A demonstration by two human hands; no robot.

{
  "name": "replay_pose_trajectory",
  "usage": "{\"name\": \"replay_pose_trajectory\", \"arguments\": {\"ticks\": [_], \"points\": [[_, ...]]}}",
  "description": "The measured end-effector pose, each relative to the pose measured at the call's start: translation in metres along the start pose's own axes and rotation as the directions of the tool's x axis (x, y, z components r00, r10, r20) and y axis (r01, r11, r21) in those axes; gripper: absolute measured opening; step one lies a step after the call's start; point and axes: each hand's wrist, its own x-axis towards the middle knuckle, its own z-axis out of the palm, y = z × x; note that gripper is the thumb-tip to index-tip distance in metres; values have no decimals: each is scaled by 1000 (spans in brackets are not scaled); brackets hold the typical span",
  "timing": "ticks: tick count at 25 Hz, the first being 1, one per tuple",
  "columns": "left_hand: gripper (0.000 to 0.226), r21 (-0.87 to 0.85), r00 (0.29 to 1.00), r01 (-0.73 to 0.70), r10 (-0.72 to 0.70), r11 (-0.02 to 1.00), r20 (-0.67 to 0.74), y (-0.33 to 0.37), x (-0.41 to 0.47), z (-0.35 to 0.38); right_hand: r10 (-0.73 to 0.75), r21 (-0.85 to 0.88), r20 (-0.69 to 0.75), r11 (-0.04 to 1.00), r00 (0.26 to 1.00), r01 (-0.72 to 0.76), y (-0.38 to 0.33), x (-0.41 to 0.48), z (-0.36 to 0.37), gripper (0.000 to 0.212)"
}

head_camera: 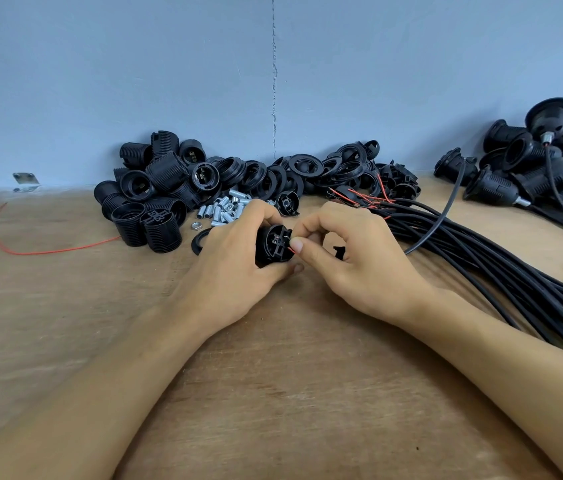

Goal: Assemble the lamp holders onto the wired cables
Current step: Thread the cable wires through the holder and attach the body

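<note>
The left hand (235,258) holds a black lamp holder (273,244) with its fingers curled round it, just above the surface (273,375). The right hand (352,258) pinches a thin red wire (289,250) at the holder's open end. Black cables (481,258) lie to the right. More black holders (155,188) are piled behind.

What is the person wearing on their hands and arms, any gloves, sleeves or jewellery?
Nothing is worn that shows. The left hand and right hand are bare, without gloves, rings or tape. Both forearms are uncovered to the frame's edge: no sleeves, watch or bands. Visible nails are short and unpainted.
</note>
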Motion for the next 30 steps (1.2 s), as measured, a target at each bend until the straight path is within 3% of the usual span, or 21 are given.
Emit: {"name": "replay_pose_trajectory", "arguments": {"ticks": [17, 30], "points": [[37, 77, 991, -116, 121, 990, -54, -3, 1, 2, -67, -145, 64, 986, 996, 76, 1, 0, -1, 6], [43, 128, 982, -171, 179, 977, -59, -3, 0, 1, 31, -74, 61, 997, 998, -27, -2, 1, -2, 10]]}}
